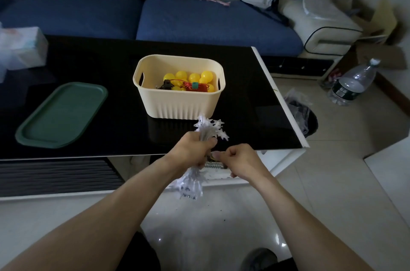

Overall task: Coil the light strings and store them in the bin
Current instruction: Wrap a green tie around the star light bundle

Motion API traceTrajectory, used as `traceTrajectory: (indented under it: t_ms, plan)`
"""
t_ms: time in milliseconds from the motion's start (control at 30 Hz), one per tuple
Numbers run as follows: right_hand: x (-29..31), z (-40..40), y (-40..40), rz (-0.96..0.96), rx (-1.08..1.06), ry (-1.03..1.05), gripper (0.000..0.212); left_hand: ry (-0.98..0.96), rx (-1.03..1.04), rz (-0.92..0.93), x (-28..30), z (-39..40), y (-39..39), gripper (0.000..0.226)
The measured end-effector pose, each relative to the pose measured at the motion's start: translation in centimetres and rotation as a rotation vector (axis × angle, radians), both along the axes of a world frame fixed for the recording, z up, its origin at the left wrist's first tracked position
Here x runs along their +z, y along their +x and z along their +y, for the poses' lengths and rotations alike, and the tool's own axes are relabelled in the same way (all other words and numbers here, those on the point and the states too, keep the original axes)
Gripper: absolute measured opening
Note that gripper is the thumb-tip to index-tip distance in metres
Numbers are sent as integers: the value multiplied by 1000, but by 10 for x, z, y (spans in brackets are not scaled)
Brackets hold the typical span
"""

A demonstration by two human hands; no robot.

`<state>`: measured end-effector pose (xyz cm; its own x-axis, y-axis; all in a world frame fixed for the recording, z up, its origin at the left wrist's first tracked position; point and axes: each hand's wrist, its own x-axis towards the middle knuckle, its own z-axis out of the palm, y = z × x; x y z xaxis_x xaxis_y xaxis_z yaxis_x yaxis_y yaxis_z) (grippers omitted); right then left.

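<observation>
A cream plastic bin (179, 104) stands on the black table and holds a string of yellow ball lights (188, 77) and a coil of red wire lights (198, 87). My left hand (190, 150) grips a bundled string of white star lights (210, 128) by its middle, just in front of the bin at the table's near edge. Stars stick out above my fist and more hang below it. My right hand (239, 160) is close beside the left and pinches a thin end of that string between thumb and fingers.
A green tray (60, 115) lies on the table (111, 59) to the left of the bin. A blue sofa (199, 19) runs behind the table. On the floor to the right are a large water bottle (355, 82) and a small bagged waste bin (304, 115).
</observation>
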<state>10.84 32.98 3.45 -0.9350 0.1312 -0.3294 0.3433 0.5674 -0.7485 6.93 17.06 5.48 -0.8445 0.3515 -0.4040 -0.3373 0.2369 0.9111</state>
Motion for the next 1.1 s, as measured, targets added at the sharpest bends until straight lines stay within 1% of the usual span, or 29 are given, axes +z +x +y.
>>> traceTrajectory:
  t_ms: [67, 167, 200, 267, 333, 400, 467, 500, 567, 633, 700, 767, 800, 833, 867, 967, 1033, 1100]
  plan:
    - [-2, -3, -1, 16, 1, 42, 46, 100, -60, -98, 2, 3, 2, 20]
    - [-5, -6, -2, 62, -26, 58, 40, 179, -136, -223, 3, 6, 5, 10]
    - [-5, -7, -3, 70, -30, 53, 38, 196, -156, -240, 3, 6, 5, 8]
    - [-3, -8, -2, 59, -33, 22, 35, 193, -184, -221, 2, 6, 5, 7]
    - [0, -6, -1, 37, -34, -69, 30, 143, -214, -185, -1, 5, 5, 14]
    - [5, -5, 0, 12, -11, -141, 31, 78, -242, -157, -2, 5, 6, 14]
    - [9, -3, 2, -17, 21, -201, 30, 32, -251, -139, -4, 4, 6, 30]
    - [10, -2, 3, -29, 34, -246, 30, 21, -249, -128, -5, 3, 5, 34]
    - [13, -1, 3, -47, 43, -345, 27, 15, -247, -111, -6, 3, 4, 31]
    - [16, -1, 3, -54, 9, -413, 23, 30, -224, -112, -5, 5, 4, 28]
    - [20, -3, 3, -35, -43, -411, 22, 74, -187, -115, -4, 5, 4, 25]
    - [20, -2, 2, -18, -66, -363, 23, 96, -152, -115, -2, 6, 5, 5]
    - [19, -1, 2, -22, -69, -360, 22, 86, -134, -116, -3, 5, 5, 19]
    - [17, 0, 1, -34, -69, -375, 20, 95, -111, -125, -4, 5, 4, 29]
    - [15, 2, 0, -52, -68, -389, 18, 122, -94, -130, -4, 5, 3, 30]
    - [9, 6, -1, -81, -101, -338, 19, 185, -61, -118, -3, 4, 1, 15]
    - [5, 6, -2, -52, -166, -312, 24, 206, -114, -90, -4, 4, 2, 7]
    - [3, 1, -2, -35, -221, -301, 25, 197, -202, -71, -6, 6, 4, 7]
